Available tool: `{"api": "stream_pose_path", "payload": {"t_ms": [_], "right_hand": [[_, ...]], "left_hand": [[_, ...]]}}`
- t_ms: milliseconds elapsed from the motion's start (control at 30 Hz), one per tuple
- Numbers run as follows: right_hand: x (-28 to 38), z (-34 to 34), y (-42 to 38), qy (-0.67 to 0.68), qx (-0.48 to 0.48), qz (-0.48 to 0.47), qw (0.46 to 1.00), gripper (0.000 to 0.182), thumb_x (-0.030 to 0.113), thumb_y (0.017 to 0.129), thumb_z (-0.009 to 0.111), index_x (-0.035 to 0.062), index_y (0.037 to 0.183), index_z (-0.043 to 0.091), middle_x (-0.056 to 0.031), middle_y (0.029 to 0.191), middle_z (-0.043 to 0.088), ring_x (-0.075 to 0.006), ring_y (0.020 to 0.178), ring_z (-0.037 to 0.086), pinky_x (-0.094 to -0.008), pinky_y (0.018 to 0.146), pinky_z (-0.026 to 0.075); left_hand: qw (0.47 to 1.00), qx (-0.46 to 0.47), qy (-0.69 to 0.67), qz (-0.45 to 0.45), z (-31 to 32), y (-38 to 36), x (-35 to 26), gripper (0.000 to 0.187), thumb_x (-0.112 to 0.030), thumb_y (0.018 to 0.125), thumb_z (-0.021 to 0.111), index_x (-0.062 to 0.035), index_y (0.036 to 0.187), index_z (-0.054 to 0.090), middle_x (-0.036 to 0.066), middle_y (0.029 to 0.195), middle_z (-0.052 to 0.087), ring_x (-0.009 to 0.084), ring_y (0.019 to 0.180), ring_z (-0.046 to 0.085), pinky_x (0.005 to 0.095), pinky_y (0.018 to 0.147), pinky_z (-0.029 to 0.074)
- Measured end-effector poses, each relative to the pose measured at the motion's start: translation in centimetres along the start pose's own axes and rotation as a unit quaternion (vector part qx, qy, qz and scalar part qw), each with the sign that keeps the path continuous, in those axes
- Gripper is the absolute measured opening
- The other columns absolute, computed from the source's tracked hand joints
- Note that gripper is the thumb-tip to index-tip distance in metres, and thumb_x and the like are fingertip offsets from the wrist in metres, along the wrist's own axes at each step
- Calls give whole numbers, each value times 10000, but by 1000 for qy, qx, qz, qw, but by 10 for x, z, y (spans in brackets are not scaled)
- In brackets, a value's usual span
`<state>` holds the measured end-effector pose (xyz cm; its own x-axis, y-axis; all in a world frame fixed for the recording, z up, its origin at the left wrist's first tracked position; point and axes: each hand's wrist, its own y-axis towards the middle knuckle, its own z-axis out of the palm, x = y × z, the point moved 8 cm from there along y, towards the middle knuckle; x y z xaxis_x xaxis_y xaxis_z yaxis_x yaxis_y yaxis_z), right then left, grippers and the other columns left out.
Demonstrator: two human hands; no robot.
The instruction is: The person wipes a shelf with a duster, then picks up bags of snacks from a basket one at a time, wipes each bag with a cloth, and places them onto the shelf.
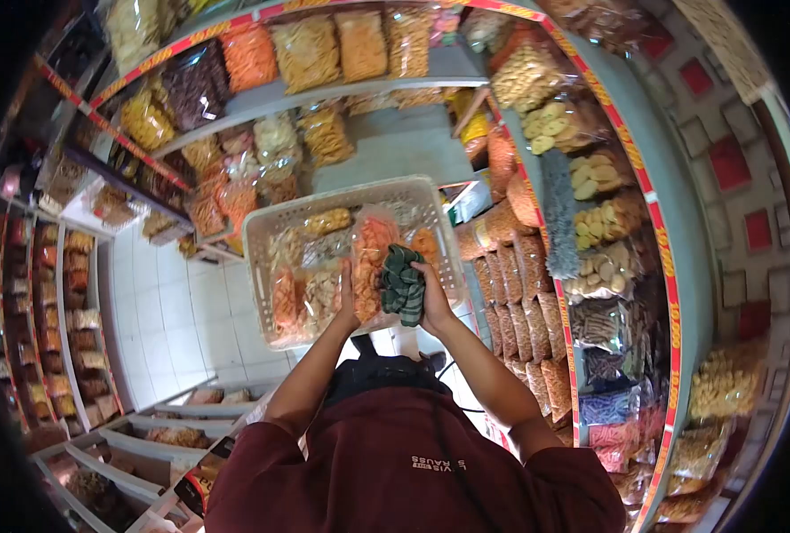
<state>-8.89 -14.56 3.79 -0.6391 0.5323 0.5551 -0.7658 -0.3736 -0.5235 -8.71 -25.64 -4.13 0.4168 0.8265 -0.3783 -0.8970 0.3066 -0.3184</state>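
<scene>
A clear plastic bag of orange snacks (373, 240) is upright between my two hands, over a white plastic basket (255, 258). My left hand (348, 300) grips the bag's left side, with its fingers pointing away from me. In my right hand (434, 300) is a bunched dark green checked cloth (402, 282), pressed against the bag's right side. The cloth hides part of the bag. Other bags of snacks lie in the basket, among them a yellowish one (327, 221) and a pale one (321, 291).
Shelves with red price strips surround me. Large snack bags (306, 53) stand on the far shelf (395, 147). A grey fluffy duster (557, 213) hangs along the right shelf, above stacked brown packets (524, 311). White floor tiles (168, 306) show at left.
</scene>
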Motion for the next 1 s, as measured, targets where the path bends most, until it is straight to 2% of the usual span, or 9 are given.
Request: {"api": "stream_pose_path", "payload": {"t_ms": [167,300,400,467,500,567,667,867,1000], "right_hand": [[87,-25,-58,-117,-84,-252,957,436,386,1008,516,20,1227,605,-45,1105,668,-134,967,639,-287,900,493],[198,-23,-163,-197,-262,-429,842,413,226,1009,560,-29,1333,530,-124,1262,605,-181,1155,550,-306,1018,397],[248,-9,-236,-245,-281,-645,668,451,138,976,593,-26,1382,484,-181,1408,484,-251,1300,458,-345,1086,351],[258,0,-272,-312,-295,-677,598,470,116,958,603,-22,1390,480,-209,1462,430,-294,1353,418,-368,1113,331],[251,27,-292,-485,-335,-677,441,512,66,901,643,-7,1383,488,-199,1387,515,-294,1309,465,-413,1131,301],[223,36,-274,-593,-178,-591,517,625,148,756,755,95,1347,558,-158,1421,490,-376,1348,420,-487,1128,288],[156,47,-269,-756,-182,-508,372,592,432,821,727,260,1366,572,-69,1515,436,-322,1408,378,-555,1098,269],[132,17,-302,-769,-155,-518,341,440,325,847,688,272,1280,630,-46,1461,489,-263,1413,381,-550,1129,229],[187,-16,-341,-711,-295,-549,325,463,307,800,740,263,1251,646,-44,1412,520,-281,1358,423,-571,1094,283]], "left_hand": [[985,137,-68,-81,92,16,28,846,-697,931,386,-85,1514,342,150,1467,468,356,1314,489,495,1111,394],[965,204,19,-165,166,10,61,666,-507,1006,438,-82,1509,337,148,1477,455,349,1357,442,549,1130,364],[915,222,-174,-289,207,6,94,611,-486,1021,392,-100,1494,365,143,1473,461,354,1337,462,576,1124,368],[926,283,-87,-235,271,-23,93,593,-477,1027,370,-121,1502,362,125,1476,461,311,1330,473,545,1131,370],[942,290,9,-167,275,-19,102,581,-464,1032,370,-128,1506,355,116,1493,435,294,1348,447,526,1138,364],[941,300,147,-62,276,-12,122,567,-448,1038,370,-136,1511,346,107,1513,405,275,1369,418,501,1146,357],[933,327,141,-59,297,-2,140,558,-439,1043,368,-138,1512,341,105,1520,394,268,1378,406,484,1150,352],[914,365,133,-117,331,0,182,540,-421,1054,365,-143,1515,330,101,1532,373,254,1394,383,449,1158,344],[906,346,223,-102,327,13,220,528,-409,1061,362,-146,1517,322,98,1540,358,244,1405,367,426,1163,338]]}}
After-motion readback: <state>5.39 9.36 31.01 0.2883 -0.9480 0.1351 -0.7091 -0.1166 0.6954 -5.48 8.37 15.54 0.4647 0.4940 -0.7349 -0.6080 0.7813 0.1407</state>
